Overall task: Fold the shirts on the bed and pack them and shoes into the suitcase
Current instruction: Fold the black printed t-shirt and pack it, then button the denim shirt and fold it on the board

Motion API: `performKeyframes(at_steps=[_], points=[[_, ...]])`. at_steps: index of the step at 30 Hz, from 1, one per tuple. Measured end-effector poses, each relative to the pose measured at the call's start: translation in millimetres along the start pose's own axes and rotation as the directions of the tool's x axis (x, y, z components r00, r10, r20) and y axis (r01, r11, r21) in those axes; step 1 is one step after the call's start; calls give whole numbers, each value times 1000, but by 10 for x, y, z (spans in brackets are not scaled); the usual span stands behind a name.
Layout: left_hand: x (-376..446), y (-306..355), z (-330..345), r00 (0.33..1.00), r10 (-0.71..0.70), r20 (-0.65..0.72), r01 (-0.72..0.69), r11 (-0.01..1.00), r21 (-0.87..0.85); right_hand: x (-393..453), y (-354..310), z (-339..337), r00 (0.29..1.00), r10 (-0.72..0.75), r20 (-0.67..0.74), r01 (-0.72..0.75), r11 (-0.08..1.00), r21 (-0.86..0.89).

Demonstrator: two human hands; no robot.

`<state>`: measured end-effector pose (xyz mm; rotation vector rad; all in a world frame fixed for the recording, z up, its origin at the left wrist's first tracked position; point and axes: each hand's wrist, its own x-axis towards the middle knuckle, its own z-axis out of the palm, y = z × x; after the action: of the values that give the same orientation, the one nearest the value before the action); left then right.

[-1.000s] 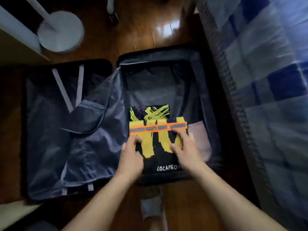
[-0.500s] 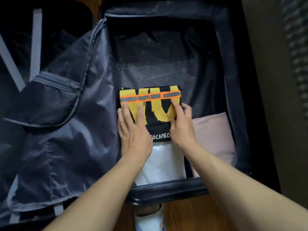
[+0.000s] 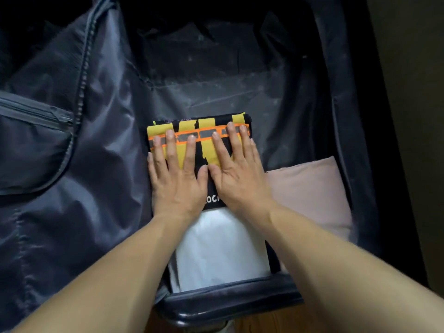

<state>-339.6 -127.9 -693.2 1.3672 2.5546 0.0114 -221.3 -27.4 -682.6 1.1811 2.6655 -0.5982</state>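
A folded black shirt with a yellow print and an orange stripe [image 3: 206, 127] lies in the right half of the open dark suitcase [image 3: 230, 306]. My left hand [image 3: 176, 175] and my right hand [image 3: 236, 173] both press flat on it, fingers straight, thumbs touching. Under the black shirt's near edge lies a folded white shirt [image 3: 221, 248]. A folded pink shirt [image 3: 310, 188] rests beside them on the right, against the suitcase wall. No shoes are in view.
The suitcase's grey zipped divider flap [image 3: 72, 152] is thrown over to the left, with a zip pocket [image 3: 36, 114] on it. The far part of the right compartment [image 3: 216, 68] shows bare lining. Wooden floor [image 3: 264, 320] shows below the rim.
The view has closed in on the suitcase. Both hands slid forward on the black shirt and now lie flat side by side; the shirt sits further up, uncovering the white shirt.
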Motion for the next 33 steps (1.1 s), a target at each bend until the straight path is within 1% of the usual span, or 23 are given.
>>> performKeyframes(at_steps=[1, 2, 3, 4, 5, 6, 7, 8, 10, 11, 12, 14, 15, 17, 18, 20, 22, 24, 26, 27, 30, 31, 33], points=[[9, 10, -48, 999, 1, 46, -2, 1000, 16, 4, -16, -31, 999, 2, 44, -1, 1000, -11], [41, 24, -146, 992, -9, 124, 5, 999, 32, 22, -43, -107, 993, 18, 119, -13, 999, -44], [107, 47, -273, 967, -31, 253, 14, 998, 67, 65, -82, -239, 973, 45, 227, -22, 994, -103], [185, 85, -451, 910, -73, 407, 30, 993, 111, 114, -128, -401, 934, 79, 348, -24, 987, -159], [264, 150, -669, 836, -113, 537, 44, 989, 141, 155, -199, -635, 882, 111, 459, -23, 981, -191], [312, 238, -928, 758, -144, 636, 50, 985, 164, 152, -292, -919, 831, 135, 539, -29, 979, -200], [317, 349, -1234, 709, -159, 688, 62, 985, 164, 91, -390, -1215, 813, 138, 565, -39, 982, -185], [264, 465, -1564, 695, -142, 705, 77, 989, 123, -40, -481, -1543, 827, 127, 548, -54, 988, -146], [-36, 685, -2224, 720, -46, 693, 107, 993, -45, -549, -607, -2176, 873, 75, 482, -93, 996, 13], [-262, 792, -2574, 714, -12, 700, 112, 989, -97, -888, -649, -2530, 896, 57, 441, -115, 988, 106], [-494, 899, -2911, 692, 6, 722, 132, 982, -134, -1252, -651, -2895, 902, 70, 426, -160, 971, 178], [-899, 1143, -3640, 606, 44, 795, 203, 957, -208, -1990, -529, -3634, 885, 135, 445, -274, 925, 264], [-983, 1270, -3989, 594, 68, 801, 217, 946, -240, -2323, -409, -4012, 878, 191, 439, -338, 897, 286], [-996, 1575, -4625, 629, 93, 772, 217, 932, -290, -2913, -107, -4684, 830, 356, 429, -497, 820, 282], [-983, 1804, -4987, 663, 127, 738, 186, 927, -326, -3232, 93, -5019, 786, 454, 420, -587, 761, 276], [-905, 2318, -5649, 732, 184, 656, 132, 906, -402, -3727, 519, -5620, 696, 610, 379, -714, 646, 271], [-805, 2821, -6197, 794, 243, 558, 62, 880, -471, -4026, 928, -6083, 627, 702, 338, -779, 579, 242], [-715, 3255, -6552, 830, 279, 484, 22, 850, -527, -4089, 1307, -6399, 617, 730, 293, -787, 581, 210], [-657, 3558, -6752, 841, 303, 449, -7, 835, -550, -3865, 1592, -6586, 647, 718, 257, -763, 605, 227], [-650, 3661, -6834, 842, 298, 449, -3, 835, -550, -3654, 1684, -6637, 679, 689, 253, -734, 635, 241], [-590, 3839, -6959, 860, 214, 464, 75, 845, -530, -2741, 1859, -6655, 813, 529, 243, -582, 754, 306], [-562, 3884, -6992, 869, 182, 460, 99, 847, -522, -2441, 1886, -6669, 831, 499, 245, -555, 772, 310], [-507, 3921, -7046, 887, 115, 448, 135, 863, -487, -1891, 1993, -6654, 839, 468, 277, -534, 808, 249]])
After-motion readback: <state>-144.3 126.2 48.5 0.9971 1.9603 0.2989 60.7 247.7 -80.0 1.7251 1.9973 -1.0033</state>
